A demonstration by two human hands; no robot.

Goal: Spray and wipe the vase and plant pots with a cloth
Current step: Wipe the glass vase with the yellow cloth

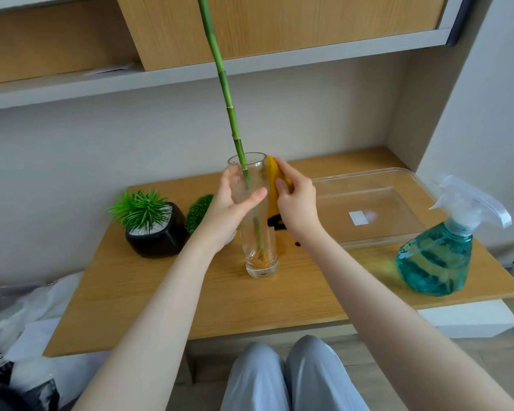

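Observation:
A tall clear glass vase (260,250) stands upright at the middle of the wooden table (279,304), with a long green bamboo stalk (226,93) leaning out of it. My left hand (235,203) grips the vase's upper part from the left. My right hand (294,200) presses a yellow cloth (272,185) against the vase's right side near the rim. A black pot with a spiky green plant (153,229) sits to the left. A second small round green plant (198,213) is partly hidden behind my left wrist.
A teal spray bottle (439,256) with a clear trigger stands at the table's right front. A clear plastic tray (368,209) lies behind it. Shelves hang above. Plastic bags (21,310) lie on the floor at the left. My knees are below the table's front edge.

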